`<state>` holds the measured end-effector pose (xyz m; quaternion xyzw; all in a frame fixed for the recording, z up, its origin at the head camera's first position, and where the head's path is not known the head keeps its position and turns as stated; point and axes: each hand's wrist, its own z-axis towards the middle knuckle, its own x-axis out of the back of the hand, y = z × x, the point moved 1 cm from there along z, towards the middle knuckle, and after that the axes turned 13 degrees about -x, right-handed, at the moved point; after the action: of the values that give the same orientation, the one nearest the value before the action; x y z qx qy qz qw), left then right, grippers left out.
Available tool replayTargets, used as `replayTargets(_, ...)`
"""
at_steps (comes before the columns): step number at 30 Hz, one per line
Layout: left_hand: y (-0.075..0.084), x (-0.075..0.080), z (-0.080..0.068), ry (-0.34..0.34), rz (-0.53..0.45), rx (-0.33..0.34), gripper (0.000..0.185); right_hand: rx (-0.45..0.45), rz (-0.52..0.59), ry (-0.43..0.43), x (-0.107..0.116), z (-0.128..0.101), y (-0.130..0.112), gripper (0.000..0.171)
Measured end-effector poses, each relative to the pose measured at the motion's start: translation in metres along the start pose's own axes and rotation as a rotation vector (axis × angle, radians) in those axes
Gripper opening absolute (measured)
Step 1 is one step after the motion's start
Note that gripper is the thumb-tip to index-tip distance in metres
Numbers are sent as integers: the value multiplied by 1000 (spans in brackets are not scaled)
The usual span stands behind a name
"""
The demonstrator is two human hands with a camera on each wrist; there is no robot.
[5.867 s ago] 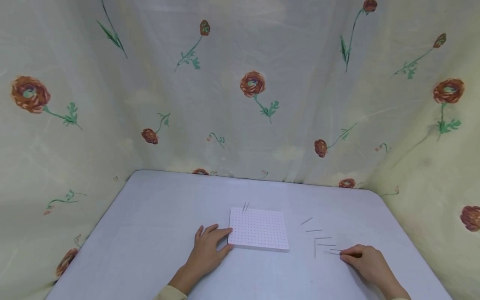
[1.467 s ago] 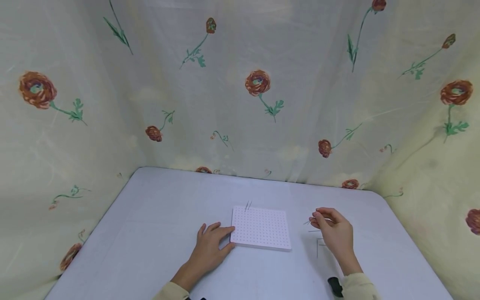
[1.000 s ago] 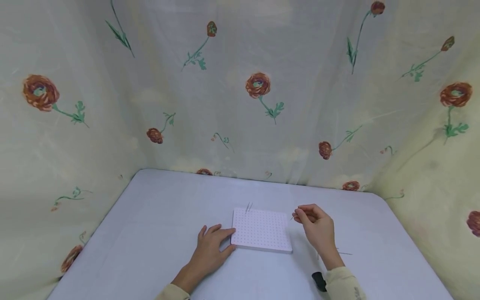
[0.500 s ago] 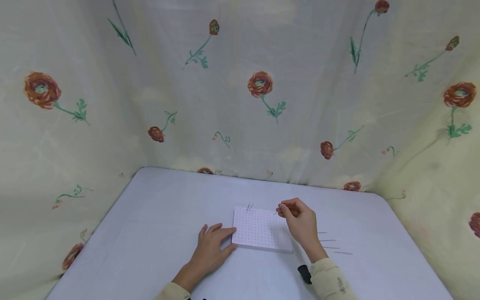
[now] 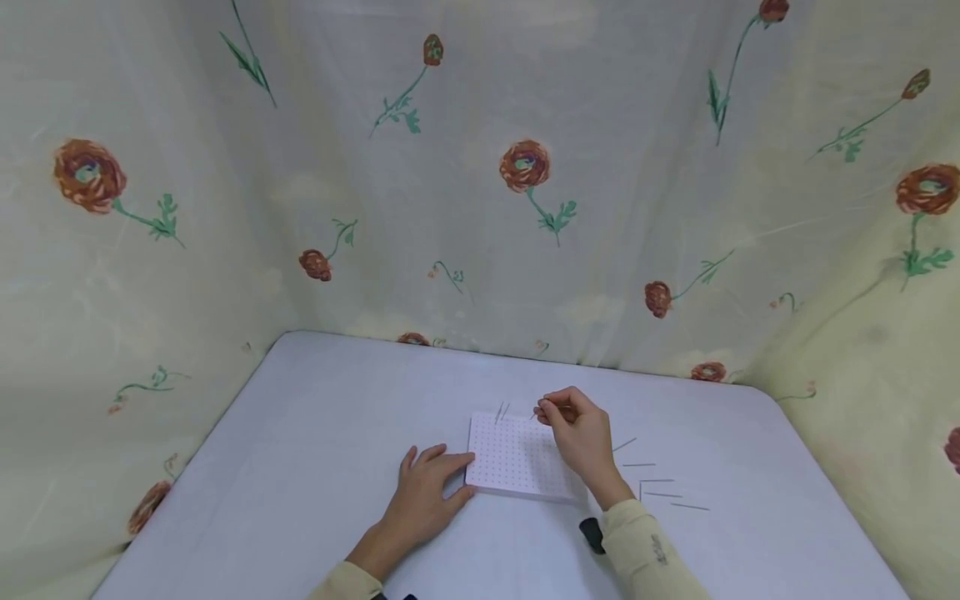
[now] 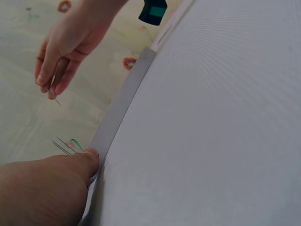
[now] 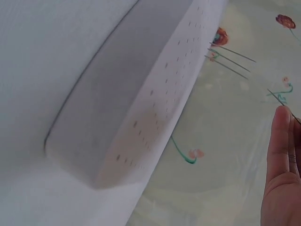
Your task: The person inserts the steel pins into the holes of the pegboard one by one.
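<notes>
A white board (image 5: 498, 471) with rows of small holes lies on the table. At its left edge, my left hand (image 5: 420, 496) rests with index finger and thumb spread against the side; the thumb (image 6: 89, 160) presses the rim in the left wrist view. My right hand (image 5: 581, 433) is above the board's far part, pinching a thin metal pin (image 7: 276, 97) between thumb and fingertips. The pin's free end points down, apart from the board. Near the far left corner several thin pins (image 5: 506, 411) stand upright; the right wrist view shows three such pins (image 7: 230, 61).
Several loose pins (image 5: 639, 464) lie on the white-covered table (image 5: 337, 417) right of the board, partly behind my right forearm. A black band-like device (image 5: 592, 535) sits at my right wrist. Flowered curtain (image 5: 390, 208) surrounds the back and sides.
My right hand has come from the loose pins on the right, moving left over the board with a pin pinched in it. My left hand has stayed at the board's left edge.
</notes>
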<state>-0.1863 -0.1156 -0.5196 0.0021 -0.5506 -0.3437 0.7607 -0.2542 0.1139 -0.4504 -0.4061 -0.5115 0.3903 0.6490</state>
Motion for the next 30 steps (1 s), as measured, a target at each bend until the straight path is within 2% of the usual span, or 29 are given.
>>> replayTargets(12, -1, 0, 1, -14, 4, 8, 46, -9, -94, 5, -22, 4, 0, 4)
replayTargets(22, -2, 0, 1, -15, 7, 2, 46, 17, -112, 4, -34, 7, 1, 5)
replayTargets(30, -2, -1, 1, -18, -1, 3, 47, -1, -182, -10, -41, 7, 5, 8)
